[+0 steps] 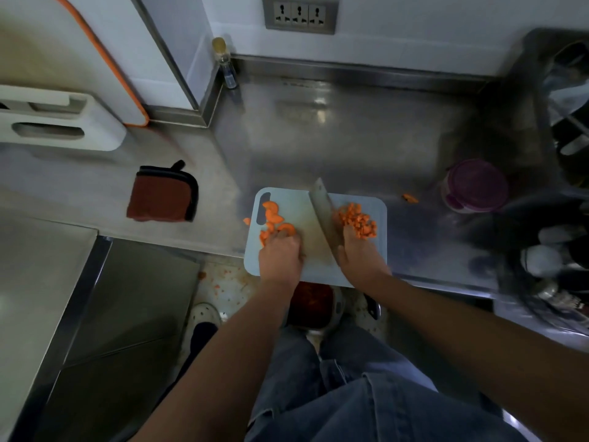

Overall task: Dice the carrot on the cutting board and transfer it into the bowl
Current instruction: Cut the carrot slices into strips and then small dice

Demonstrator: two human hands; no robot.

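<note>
A light blue cutting board point(299, 205) lies on the steel counter, its near edge overhanging. Half-round carrot slices point(272, 215) lie on its left part, and my left hand point(280, 256) rests curled on the nearest of them. A pile of diced carrot point(357, 220) sits on the board's right part. My right hand point(360, 256) grips the handle of a cleaver point(323, 212), whose blade stands on the board between the slices and the dice. A bowl point(314, 306) holding orange pieces shows below the board's near edge, partly hidden by my arms.
A folded brown cloth point(162, 196) lies left of the board. A purple-lidded container point(475, 186) stands at the right, with a stray carrot bit point(409, 198) next to it. A bottle point(224, 63) stands in the back corner. Carrot scraps dot the floor point(223, 287).
</note>
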